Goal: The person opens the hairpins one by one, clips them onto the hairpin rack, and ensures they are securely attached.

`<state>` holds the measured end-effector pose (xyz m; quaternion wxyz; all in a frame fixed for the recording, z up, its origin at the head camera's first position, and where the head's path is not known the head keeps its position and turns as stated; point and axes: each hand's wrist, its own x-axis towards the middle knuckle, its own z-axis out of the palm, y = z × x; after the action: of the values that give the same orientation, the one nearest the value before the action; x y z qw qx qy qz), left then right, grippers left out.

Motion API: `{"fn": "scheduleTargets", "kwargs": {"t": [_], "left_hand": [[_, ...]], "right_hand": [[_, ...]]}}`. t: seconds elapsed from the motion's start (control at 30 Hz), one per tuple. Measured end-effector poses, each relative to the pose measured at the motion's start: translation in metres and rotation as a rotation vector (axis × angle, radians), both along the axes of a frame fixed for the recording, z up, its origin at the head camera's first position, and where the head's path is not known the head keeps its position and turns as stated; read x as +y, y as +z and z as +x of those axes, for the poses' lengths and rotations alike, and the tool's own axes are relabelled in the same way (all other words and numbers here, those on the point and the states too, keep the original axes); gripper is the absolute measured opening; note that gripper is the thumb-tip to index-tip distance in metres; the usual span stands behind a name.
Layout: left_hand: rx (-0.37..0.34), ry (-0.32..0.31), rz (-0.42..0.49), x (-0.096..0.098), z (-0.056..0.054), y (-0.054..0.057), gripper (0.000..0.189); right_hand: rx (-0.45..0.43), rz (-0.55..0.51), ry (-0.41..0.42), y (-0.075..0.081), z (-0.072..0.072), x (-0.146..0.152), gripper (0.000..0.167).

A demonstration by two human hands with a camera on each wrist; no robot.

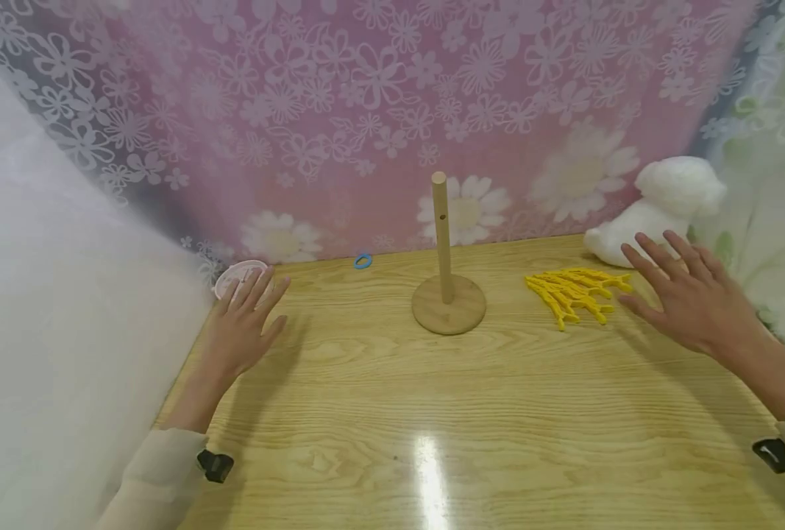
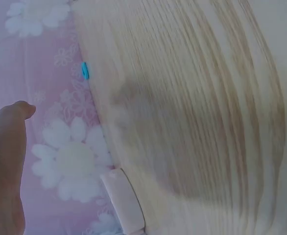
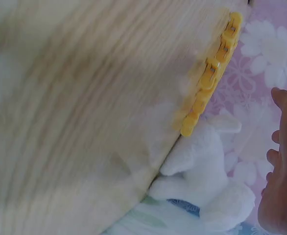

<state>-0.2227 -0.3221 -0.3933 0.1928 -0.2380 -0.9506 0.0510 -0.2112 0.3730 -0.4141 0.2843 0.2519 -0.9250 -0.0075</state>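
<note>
My left hand [image 1: 240,327] hovers above the left side of the wooden table [image 1: 366,412], fingers spread and holding nothing. It partly covers a pale pink round object [image 1: 241,271], whose thick side [image 2: 124,200] shows in the left wrist view. Over the table's right side, my right hand [image 1: 693,302] is also spread and holds nothing. Nearest to it lies a cluster of yellow plastic pieces [image 1: 574,291] with forked ends; small metal parts show on them in the right wrist view. Behind that hand sits a white plush animal [image 1: 663,202].
A round-based wooden stand [image 1: 446,294] with an upright post is near the back middle. Left of it, a small blue ring [image 1: 363,261] lies by the back edge. Pink flowered cloth [image 1: 339,147] hangs behind the table, with white cloth [image 1: 54,294] along the left side.
</note>
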Motion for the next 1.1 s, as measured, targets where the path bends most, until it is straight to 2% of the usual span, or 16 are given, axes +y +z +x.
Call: {"fn": "scheduleTargets", "kwargs": {"t": [0.1, 0.17, 0.27, 0.4, 0.53, 0.73, 0.97, 1.1], "left_hand": [[-0.067, 0.031, 0.046, 0.008, -0.003, -0.008, 0.065], [-0.11, 0.04, 0.085, 0.017, -0.008, -0.014, 0.064], [-0.166, 0.031, 0.153, 0.035, -0.014, -0.024, 0.062], [-0.211, -0.011, 0.217, 0.064, -0.023, -0.038, 0.059], [-0.255, -0.056, 0.276, 0.091, -0.03, -0.05, 0.059], [-0.393, -0.091, 0.388, 0.124, -0.037, -0.064, 0.06], [-0.565, -0.052, 0.529, 0.16, -0.053, -0.075, 0.061], [-0.627, -0.069, 0.579, 0.175, -0.063, -0.08, 0.062]], "right_hand": [[-0.22, -0.009, -0.124, -0.004, 0.007, -0.002, 0.083], [-0.301, -0.053, -0.15, -0.007, 0.011, -0.006, 0.085], [-0.338, -0.135, -0.115, -0.014, 0.015, -0.013, 0.085], [-0.342, -0.172, -0.055, -0.023, 0.018, -0.024, 0.086], [-0.392, -0.225, -0.03, -0.03, 0.019, -0.041, 0.085], [-0.444, -0.335, 0.005, -0.035, 0.019, -0.064, 0.075], [-0.561, -0.552, -0.025, -0.035, 0.016, -0.076, 0.051], [-0.641, -0.615, -0.078, -0.035, 0.014, -0.08, 0.046]]}}
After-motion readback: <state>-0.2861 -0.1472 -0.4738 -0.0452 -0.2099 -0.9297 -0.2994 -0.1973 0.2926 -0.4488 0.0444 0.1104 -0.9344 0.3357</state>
